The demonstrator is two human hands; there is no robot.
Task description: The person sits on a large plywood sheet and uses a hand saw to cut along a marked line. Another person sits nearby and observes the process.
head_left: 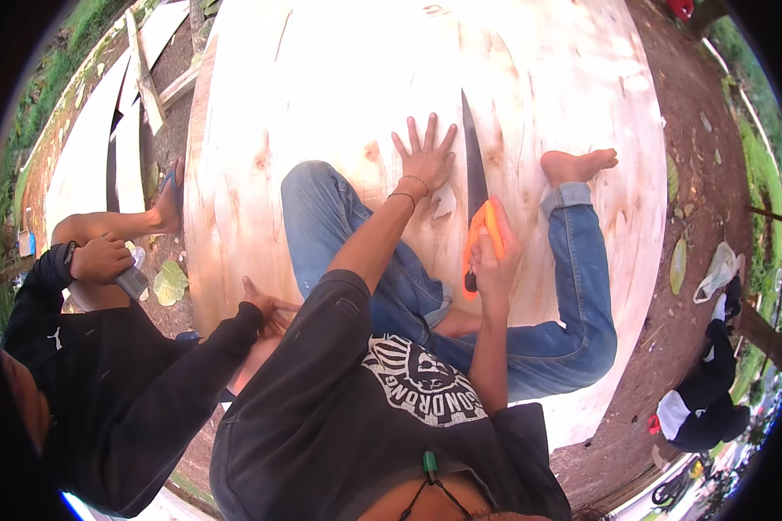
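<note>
A large pale plywood sheet lies beneath me, and I sit on it in blue jeans. My left hand presses flat on the wood with its fingers spread. Close to its right is a hand saw with a dark tapering blade and an orange handle. My right hand is closed around that handle. The blade points away from me, its far tip on or just over the sheet. Whether the teeth sit in a cut, I cannot tell.
At the left a person in a black long-sleeved top sits beside the sheet, one hand by its edge. Wood offcuts lie at the far left. Another person in dark clothes and a plastic bag are on the ground at the right.
</note>
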